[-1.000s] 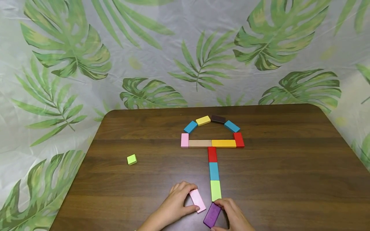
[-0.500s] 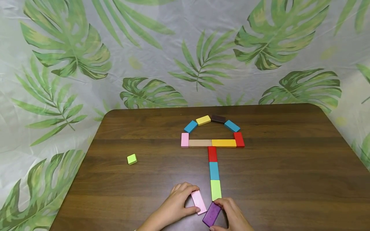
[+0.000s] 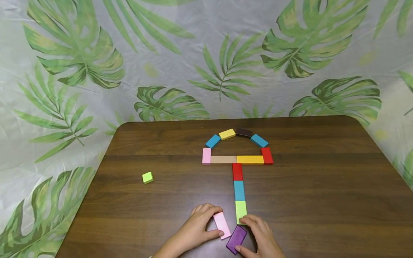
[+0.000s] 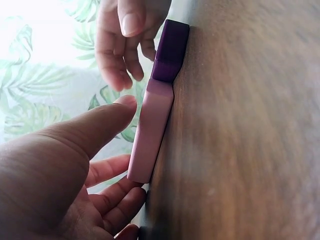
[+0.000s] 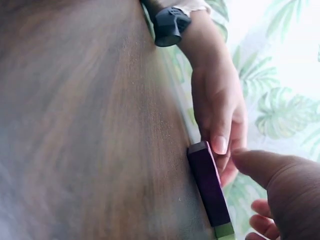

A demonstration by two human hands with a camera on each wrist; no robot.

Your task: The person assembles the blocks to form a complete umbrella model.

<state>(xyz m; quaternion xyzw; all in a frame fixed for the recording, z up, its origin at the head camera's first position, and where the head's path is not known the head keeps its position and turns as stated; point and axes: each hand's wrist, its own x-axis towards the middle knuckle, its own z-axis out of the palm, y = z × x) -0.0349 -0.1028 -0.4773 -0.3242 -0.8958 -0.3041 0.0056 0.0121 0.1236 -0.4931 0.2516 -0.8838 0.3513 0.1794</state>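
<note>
In the head view my left hand (image 3: pixel 200 225) holds a pink block (image 3: pixel 222 225) by its two ends, thumb at the near end and fingers at the far end. The pink block lies tilted, its near corner against a purple block (image 3: pixel 237 239). My right hand (image 3: pixel 259 236) hovers over the purple block with fingers and thumb spread; both wrist views show them off it. The purple block slants just below a lime green block (image 3: pixel 240 211), the near end of a column with a blue block (image 3: pixel 239 190) and a red block (image 3: pixel 237 172).
Beyond the column, a tan block (image 3: pixel 223 159) and an orange block (image 3: pixel 250 160) form a crossbar under an arch of several coloured blocks. A lone lime green cube (image 3: pixel 147 177) sits at left on the brown table (image 3: pixel 322 186). A leaf-patterned cloth (image 3: pixel 238 79) hangs behind.
The pink block has slid slightly nearer to the purple block, moved by my left hand. My right hand has let go of the purple block, its fingers lifting and spreading.
</note>
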